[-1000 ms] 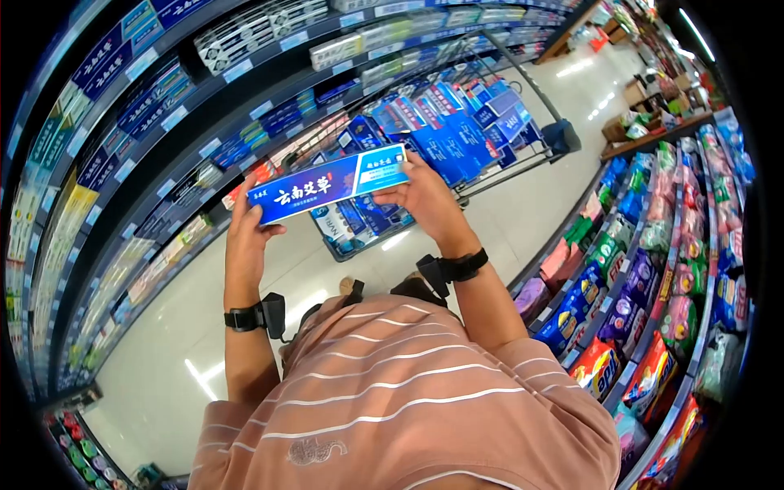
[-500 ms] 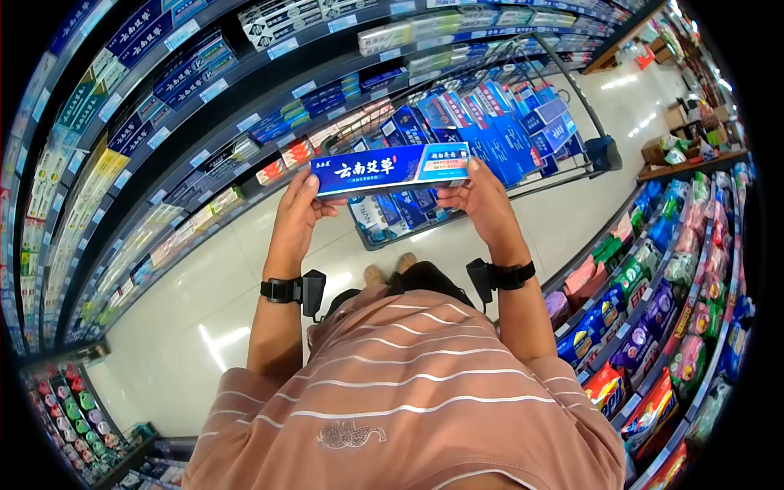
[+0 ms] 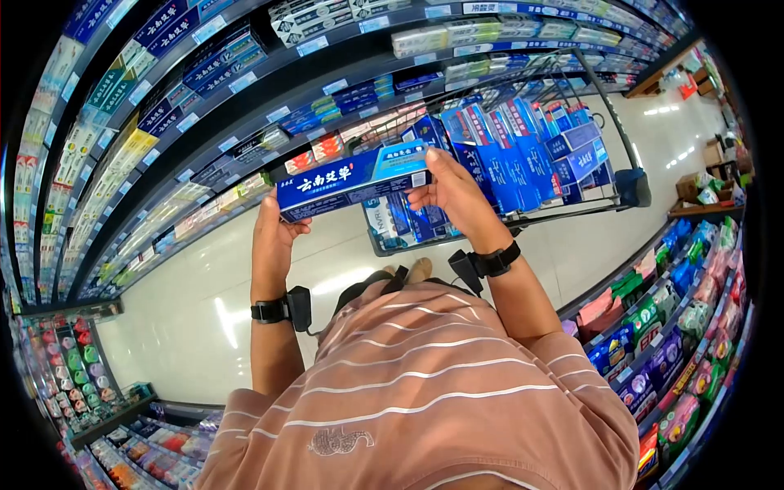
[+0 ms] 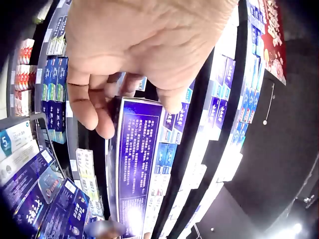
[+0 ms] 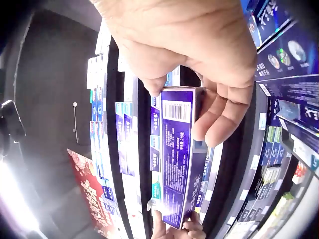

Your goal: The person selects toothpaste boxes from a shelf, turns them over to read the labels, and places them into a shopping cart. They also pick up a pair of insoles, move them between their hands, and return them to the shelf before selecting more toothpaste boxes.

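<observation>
A long blue toothpaste box (image 3: pixel 353 180) with white lettering is held level between both hands in front of the shelves. My left hand (image 3: pixel 273 220) grips its left end, thumb and fingers wrapped round the box (image 4: pixel 134 164). My right hand (image 3: pixel 445 192) pinches the right end, where a barcode shows on the box (image 5: pixel 177 149). Under the box stands a shopping cart (image 3: pixel 604 106) filled with several blue toothpaste boxes (image 3: pixel 506 155).
Shelves of toothpaste (image 3: pixel 204 73) curve along the left and top. Racks of coloured packets (image 3: pixel 670 343) line the right side. A pale glossy floor (image 3: pixel 188 310) runs between them. Cardboard boxes (image 3: pixel 702 188) sit at the far right of the aisle.
The box has shifted left and tilted, its left end now lower. The view has turned, so the cart sits further right.
</observation>
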